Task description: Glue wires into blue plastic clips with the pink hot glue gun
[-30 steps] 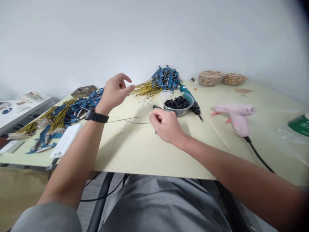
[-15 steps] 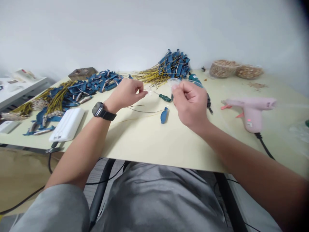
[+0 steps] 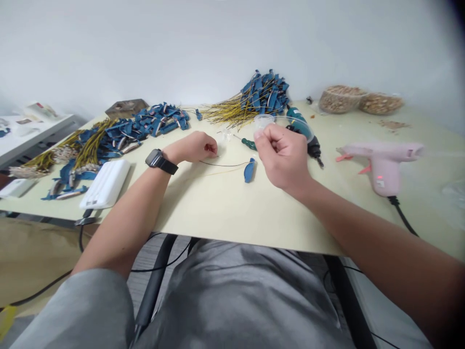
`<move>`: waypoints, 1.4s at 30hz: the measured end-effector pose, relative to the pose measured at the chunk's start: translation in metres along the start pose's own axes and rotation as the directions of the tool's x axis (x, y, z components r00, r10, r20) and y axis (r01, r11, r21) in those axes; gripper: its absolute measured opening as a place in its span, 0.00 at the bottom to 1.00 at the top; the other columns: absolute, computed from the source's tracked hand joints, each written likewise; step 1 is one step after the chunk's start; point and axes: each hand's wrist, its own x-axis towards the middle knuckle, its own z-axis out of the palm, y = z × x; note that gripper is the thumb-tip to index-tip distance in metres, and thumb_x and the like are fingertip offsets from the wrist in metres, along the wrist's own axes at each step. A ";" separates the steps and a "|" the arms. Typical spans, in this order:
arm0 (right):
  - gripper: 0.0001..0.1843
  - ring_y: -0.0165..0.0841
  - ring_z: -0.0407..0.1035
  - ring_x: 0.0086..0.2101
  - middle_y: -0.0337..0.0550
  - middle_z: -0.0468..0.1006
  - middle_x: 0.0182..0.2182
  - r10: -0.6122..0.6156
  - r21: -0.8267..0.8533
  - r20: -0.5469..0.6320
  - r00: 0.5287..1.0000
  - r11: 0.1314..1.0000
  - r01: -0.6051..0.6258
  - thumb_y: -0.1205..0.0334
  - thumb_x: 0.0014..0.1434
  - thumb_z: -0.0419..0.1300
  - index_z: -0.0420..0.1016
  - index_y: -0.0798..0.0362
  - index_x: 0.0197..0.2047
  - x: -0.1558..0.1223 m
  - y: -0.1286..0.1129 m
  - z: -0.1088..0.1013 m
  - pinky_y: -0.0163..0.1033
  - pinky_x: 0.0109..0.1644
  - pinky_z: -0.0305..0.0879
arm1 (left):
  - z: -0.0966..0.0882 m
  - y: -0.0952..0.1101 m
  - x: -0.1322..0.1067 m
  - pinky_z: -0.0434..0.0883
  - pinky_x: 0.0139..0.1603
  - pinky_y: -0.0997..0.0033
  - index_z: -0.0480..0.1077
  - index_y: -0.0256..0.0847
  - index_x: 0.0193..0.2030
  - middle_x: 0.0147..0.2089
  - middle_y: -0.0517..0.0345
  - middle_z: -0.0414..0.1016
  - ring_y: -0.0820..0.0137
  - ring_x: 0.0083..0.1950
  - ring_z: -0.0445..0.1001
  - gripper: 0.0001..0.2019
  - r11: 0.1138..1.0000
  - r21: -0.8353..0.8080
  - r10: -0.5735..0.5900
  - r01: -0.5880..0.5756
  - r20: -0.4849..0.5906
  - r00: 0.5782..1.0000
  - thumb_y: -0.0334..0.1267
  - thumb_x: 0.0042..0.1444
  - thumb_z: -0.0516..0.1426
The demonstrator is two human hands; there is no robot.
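My left hand (image 3: 199,147) is low over the table with thumb and fingers pinched together. Whatever it may hold is too small to make out. Beside it, a thin dark wire (image 3: 227,165) runs to a blue leaf-shaped piece (image 3: 249,170) on the table. My right hand (image 3: 285,157) is closed around a clear plastic piece with a rounded rim (image 3: 264,120), partly hidden by the fingers. Between the hands lies a green-handled screwdriver (image 3: 249,144), its handle end close to my right hand. A crumpled bit of clear plastic (image 3: 226,134) is near its tip.
A pink glue gun (image 3: 385,165) is at right, its cord trailing forward. A green power tool (image 3: 300,120) lies behind my right hand. Blue pieces on yellow stems (image 3: 263,92) are heaped at back, more (image 3: 160,118) at left. A white power bank (image 3: 105,184) and bagged chips (image 3: 341,99) flank these.
My left hand has come down toward the table, away from the crumpled clear plastic. My right hand keeps its grip on the clear plastic piece and has shifted only slightly. The view has moved a little.
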 end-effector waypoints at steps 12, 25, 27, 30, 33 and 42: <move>0.28 0.30 0.49 0.26 0.33 0.54 0.23 -0.010 -0.009 0.026 1.000 1.000 0.010 0.55 0.78 0.62 0.54 0.46 0.28 -0.002 -0.003 0.000 0.44 0.33 0.51 | 0.017 -0.018 0.017 0.71 0.61 0.56 0.69 0.46 0.43 0.51 0.52 0.86 0.62 0.55 0.81 0.08 0.967 -0.196 -0.245 0.165 -0.519 0.819 0.28 0.68 0.53; 0.05 0.33 0.69 0.30 0.36 0.77 0.29 0.157 -0.167 0.426 0.891 0.982 -0.093 0.67 0.67 0.64 0.83 0.51 0.43 -0.009 -0.009 0.003 0.41 0.40 0.59 | -0.052 -0.014 -0.024 0.74 0.62 0.64 0.55 0.49 0.44 0.45 0.62 0.70 0.79 0.47 0.85 0.16 0.986 -0.116 -0.115 0.121 -0.993 -0.013 0.20 0.77 0.45; 0.14 0.39 0.76 0.39 0.43 0.83 0.36 0.159 -0.262 0.554 0.817 0.965 -0.010 0.68 0.67 0.63 0.88 0.52 0.51 -0.011 -0.016 0.008 0.43 0.47 0.63 | -0.053 0.001 -0.029 0.73 0.66 0.60 0.57 0.49 0.42 0.44 0.64 0.75 0.77 0.45 0.87 0.15 0.993 -0.042 -0.041 0.114 -0.999 -0.015 0.22 0.76 0.47; 0.22 0.46 0.80 0.49 0.52 0.89 0.47 0.223 -0.367 0.694 0.685 0.928 0.070 0.70 0.70 0.59 0.89 0.52 0.60 -0.011 -0.029 0.020 0.46 0.50 0.63 | -0.051 0.017 -0.030 0.70 0.72 0.58 0.59 0.50 0.42 0.45 0.67 0.81 0.74 0.45 0.86 0.13 0.983 -0.032 -0.030 0.183 -0.999 -0.012 0.24 0.73 0.48; 0.23 0.49 0.81 0.49 0.55 0.91 0.51 0.275 -0.416 0.777 0.566 0.900 0.133 0.71 0.70 0.58 0.90 0.51 0.59 -0.007 -0.039 0.035 0.47 0.43 0.59 | -0.048 0.019 -0.027 0.68 0.70 0.57 0.62 0.48 0.41 0.44 0.61 0.83 0.69 0.44 0.83 0.15 0.986 -0.001 0.005 0.165 -0.999 -0.035 0.20 0.68 0.47; 0.21 0.51 0.82 0.45 0.64 0.89 0.52 0.397 -0.473 0.775 0.492 0.880 0.035 0.71 0.67 0.61 0.89 0.57 0.59 0.027 -0.029 0.084 0.47 0.42 0.65 | -0.046 0.011 -0.024 0.70 0.69 0.62 0.69 0.45 0.45 0.45 0.66 0.82 0.76 0.45 0.82 0.15 0.966 -0.038 -0.036 0.257 -0.999 -0.013 0.18 0.66 0.53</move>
